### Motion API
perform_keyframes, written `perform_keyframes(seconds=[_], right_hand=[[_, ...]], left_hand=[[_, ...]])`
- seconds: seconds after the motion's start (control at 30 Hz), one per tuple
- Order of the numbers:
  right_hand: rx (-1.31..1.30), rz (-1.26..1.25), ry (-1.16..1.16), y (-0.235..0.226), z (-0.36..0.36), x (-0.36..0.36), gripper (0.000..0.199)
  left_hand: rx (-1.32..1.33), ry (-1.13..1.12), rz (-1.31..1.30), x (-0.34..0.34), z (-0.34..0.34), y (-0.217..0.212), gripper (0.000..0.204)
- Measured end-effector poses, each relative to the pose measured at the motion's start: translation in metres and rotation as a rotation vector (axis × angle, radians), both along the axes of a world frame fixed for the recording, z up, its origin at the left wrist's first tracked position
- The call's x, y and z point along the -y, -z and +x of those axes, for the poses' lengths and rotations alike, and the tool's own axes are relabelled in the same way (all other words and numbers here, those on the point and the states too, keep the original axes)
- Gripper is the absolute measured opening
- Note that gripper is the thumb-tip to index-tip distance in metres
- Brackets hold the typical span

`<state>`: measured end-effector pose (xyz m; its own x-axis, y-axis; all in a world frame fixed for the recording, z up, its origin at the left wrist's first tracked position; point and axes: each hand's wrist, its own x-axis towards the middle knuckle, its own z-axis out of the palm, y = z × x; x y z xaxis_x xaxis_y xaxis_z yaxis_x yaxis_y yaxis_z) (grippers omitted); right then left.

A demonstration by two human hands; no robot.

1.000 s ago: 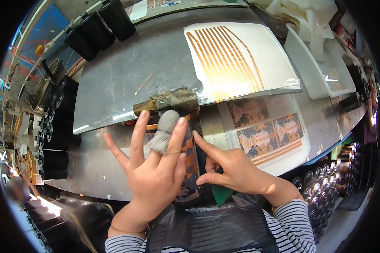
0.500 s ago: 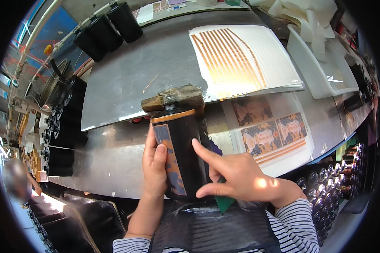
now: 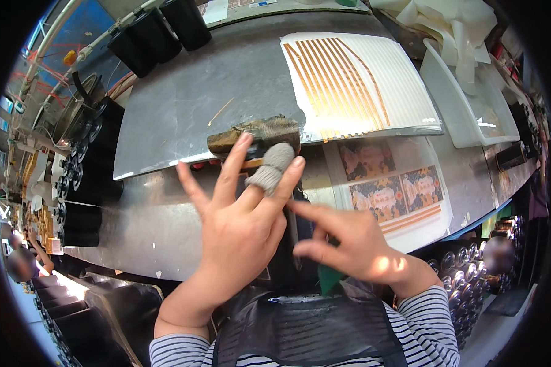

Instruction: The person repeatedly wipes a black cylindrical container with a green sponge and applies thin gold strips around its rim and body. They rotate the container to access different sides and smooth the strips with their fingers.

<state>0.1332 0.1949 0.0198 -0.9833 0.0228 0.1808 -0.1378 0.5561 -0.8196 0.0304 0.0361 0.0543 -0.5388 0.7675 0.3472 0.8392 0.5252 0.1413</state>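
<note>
Pressing the black can — left hand spread flat at 9 o'clock, right hand pointing, fingers apart; label work looks unfinished.

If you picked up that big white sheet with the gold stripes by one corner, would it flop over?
Probably yes. The striped sheet looks thin and lies flat on the metal table, so it would likely droop. It looks light, and its smooth surface might let it slide easily if pushed.
</note>
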Motion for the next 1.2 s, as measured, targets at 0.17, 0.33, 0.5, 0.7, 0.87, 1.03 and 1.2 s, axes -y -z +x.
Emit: perform_keyframes(seconds=[0.17, 0.33, 0.5, 0.7, 0.87, 1.03, 1.2], right_hand=[[0.116, -0.232, 0.116, 0.023, -0.018, -0.012, 0.048], [0.068, -0.068, 0.018, 0.004, -0.002, 0.007, 0.068], [0.049, 0.015, 0.015, 0.005, 0.004, 0.008, 0.070], [0.000, 0.069, 0.017, 0.005, 0.005, 0.008, 0.067], [0.105, -0.119, 0.084, 0.007, -0.003, -0.007, 0.054], [0.157, -0.088, 0.024, 0.012, -0.012, 0.002, 0.062], [-0.034, 0.136, -0.099, -0.007, 0.003, 0.010, 0.070]], left_hand=[[0.627, 0.021, 0.522, 0.007, 0.013, 0.012, 0.074], [1.405, 0.033, 1.088, 0.023, 0.002, 0.066, 0.081], [0.554, -0.116, 0.647, 0.022, 0.010, 0.042, 0.051], [0.058, -0.062, 0.046, 0.002, 0.011, 0.011, 0.057], [0.170, 0.023, 0.062, -0.012, 0.007, 0.001, 0.063], [0.961, -0.069, 0.762, 0.011, 0.013, 0.046, 0.103], [1.016, -0.092, 0.962, 0.025, 0.010, 0.063, 0.067]])
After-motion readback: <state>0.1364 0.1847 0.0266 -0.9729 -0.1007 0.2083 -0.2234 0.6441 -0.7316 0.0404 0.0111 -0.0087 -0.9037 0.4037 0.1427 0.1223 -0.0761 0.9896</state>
